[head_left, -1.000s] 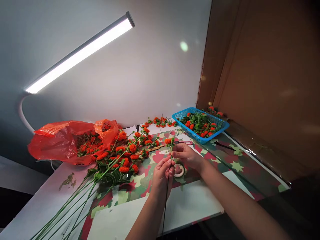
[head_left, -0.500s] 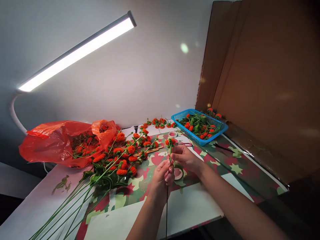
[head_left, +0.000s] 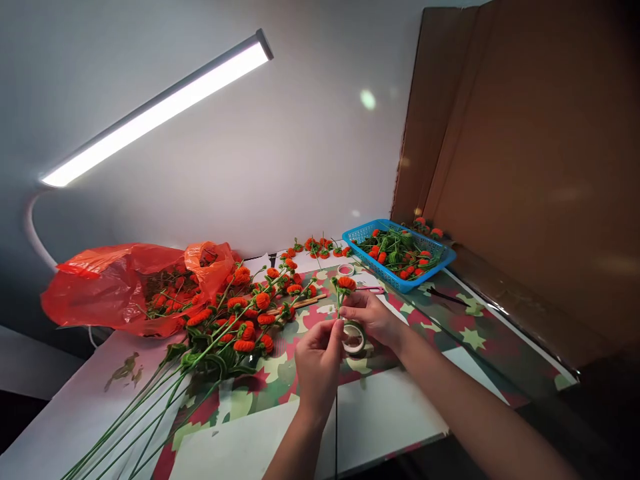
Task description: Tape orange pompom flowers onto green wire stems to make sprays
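An artificial orange flower [head_left: 347, 284] with a green collar stands upright between my hands. My left hand [head_left: 319, 357] is closed, thumb and fingertips pinching its stem, and a long thin stem runs down below that hand. From the right, my right hand [head_left: 371, 318] is closed at the same stem, just under the flower head. A roll of green tape [head_left: 354, 339] is right below my right fingers; whether it hangs from them or rests on the table cannot be told.
At left, finished orange flower stems [head_left: 245, 320] lie beside a red plastic bag [head_left: 110, 283] of flowers. A blue basket [head_left: 400, 283] with flowers and green pieces stands at back right. Another tape roll [head_left: 345, 269] lies behind my hands. A lit lamp [head_left: 160, 110] hangs above.
My left hand has turned, with its back showing more and its fingertips pinching the stem. The flower has tilted and shifted slightly right. The tape roll shows more fully.
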### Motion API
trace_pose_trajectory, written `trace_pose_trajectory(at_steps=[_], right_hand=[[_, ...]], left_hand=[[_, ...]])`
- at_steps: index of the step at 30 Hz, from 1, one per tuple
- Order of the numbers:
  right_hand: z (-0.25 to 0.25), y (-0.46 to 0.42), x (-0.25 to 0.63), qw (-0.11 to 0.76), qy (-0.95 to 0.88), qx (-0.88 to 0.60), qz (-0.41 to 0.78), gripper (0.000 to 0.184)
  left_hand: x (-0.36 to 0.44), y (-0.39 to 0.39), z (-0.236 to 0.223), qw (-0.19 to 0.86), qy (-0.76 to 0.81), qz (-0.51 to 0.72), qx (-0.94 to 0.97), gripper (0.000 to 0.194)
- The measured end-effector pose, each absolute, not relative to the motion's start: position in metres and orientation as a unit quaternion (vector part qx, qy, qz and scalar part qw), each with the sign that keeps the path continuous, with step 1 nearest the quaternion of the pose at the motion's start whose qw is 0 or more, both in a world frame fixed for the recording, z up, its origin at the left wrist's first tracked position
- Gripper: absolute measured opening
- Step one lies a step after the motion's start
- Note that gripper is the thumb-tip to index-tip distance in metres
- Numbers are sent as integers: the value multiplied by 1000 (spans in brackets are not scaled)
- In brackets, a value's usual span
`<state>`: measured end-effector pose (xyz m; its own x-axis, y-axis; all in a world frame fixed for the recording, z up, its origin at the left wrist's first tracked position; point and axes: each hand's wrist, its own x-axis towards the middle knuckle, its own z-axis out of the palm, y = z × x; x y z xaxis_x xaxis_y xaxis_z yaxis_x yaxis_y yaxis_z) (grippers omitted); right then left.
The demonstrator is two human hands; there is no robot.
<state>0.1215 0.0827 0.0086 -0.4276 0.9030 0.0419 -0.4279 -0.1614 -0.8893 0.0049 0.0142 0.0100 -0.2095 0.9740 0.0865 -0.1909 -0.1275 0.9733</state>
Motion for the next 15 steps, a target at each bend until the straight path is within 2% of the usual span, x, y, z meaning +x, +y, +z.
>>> trace_pose_trajectory(at_steps=[2,6,9,12,15], right_hand=[[8,82,121,453,-447,-250,730,23],[5,80,121,420,-441,-203,767,25],[7,79,122,384,-459,-184,780,27],[11,79,122,393,-491,-220,746,27],[16,79,121,448,-485,-288,694,27]], left_hand=[[4,15,10,520,426,624,398,24],[1,18,9,729,297,571,233,28],[0,19,7,800,248,522,164,26],[0,19,6,762,301,535,207,28],[3,19,6,624,405,585,322,30]])
